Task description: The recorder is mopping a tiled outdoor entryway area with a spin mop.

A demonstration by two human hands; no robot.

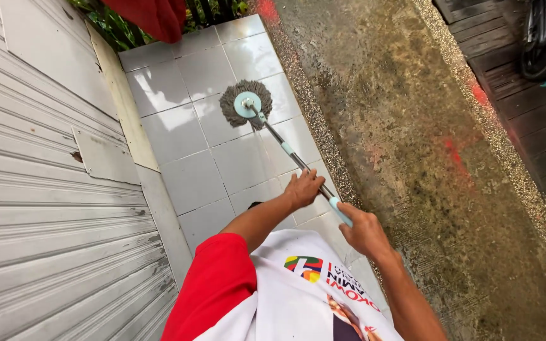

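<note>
Left hand is wrapped over the mop handle partway down the shaft, fingers curled round it, while the right hand clamps the pale blue grip at the top end, close to the white and red shirt. Out ahead, the round grey mop head with its light blue disc sits flat on the white floor tiles, near the far end of the tiled strip and well apart from both hands. To the left runs a grey corrugated shutter; to the right a pebbled kerb borders a wet, dirty concrete lane with red marks on it. Now the risk as I judge it: those tiles look glossy, so a hard shove could let the head skid sideways over the kerb and drag grit from the lane back onto the tiles. With the shaft angled so low, pressing down from the top grip could also tip the disc up on one edge. And damp tiles underfoot invite a slip.
</note>
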